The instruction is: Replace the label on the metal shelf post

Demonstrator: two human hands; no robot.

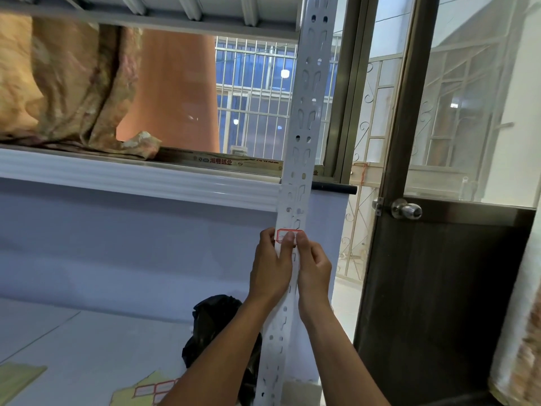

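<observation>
Forearms rise from the bottom centre of the frame to a white slotted shelf post (pixel 303 142) that runs up the middle. Left hand (pixel 270 266) and right hand (pixel 314 269) flank the post, fingers curled round its edges, both thumbs meeting on a red-bordered label (pixel 288 235) stuck to the post face just above the hands. Neither hand grips a loose item; the thumbs appear to press the label flat, so this is judged to be the smoothing step for the new label. Curled fingers brace the post against thumb pressure. At lower left, a sheet of spare labels (pixel 152 389) lies on the shelf board, within reach. Behind the forearms sits a black bag (pixel 213 320)
</observation>
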